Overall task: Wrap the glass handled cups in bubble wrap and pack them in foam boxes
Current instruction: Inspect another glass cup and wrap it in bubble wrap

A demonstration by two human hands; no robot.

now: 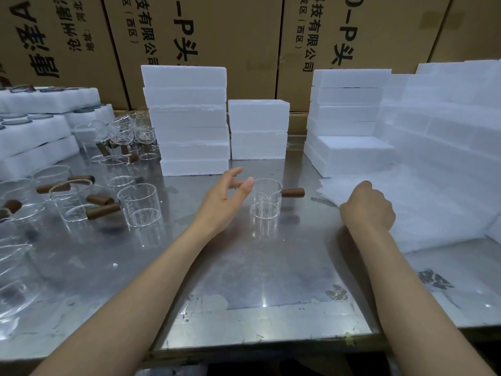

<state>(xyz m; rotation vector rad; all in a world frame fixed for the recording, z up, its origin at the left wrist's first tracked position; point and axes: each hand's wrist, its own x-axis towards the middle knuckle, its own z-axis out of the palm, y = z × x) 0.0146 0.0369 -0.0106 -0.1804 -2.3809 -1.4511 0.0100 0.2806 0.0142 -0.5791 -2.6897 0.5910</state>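
Just right of left hand [226,196] | cup [266,198] upright | fingers [247,185] spread, empty

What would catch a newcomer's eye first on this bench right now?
Likely the lone glass cup standing upright at table centre, its brown handle pointing right, with the open left hand beside it. Next, the right hand gripping the bubble wrap, and white foam boxes stacked behind.

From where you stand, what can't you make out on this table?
- Right hand: seen from the back, so its fingertips and their grip on the bubble wrap are hidden.
- Foam boxes: closed, contents unseen.
- Far-left cups: cut by the frame edge, blurred.
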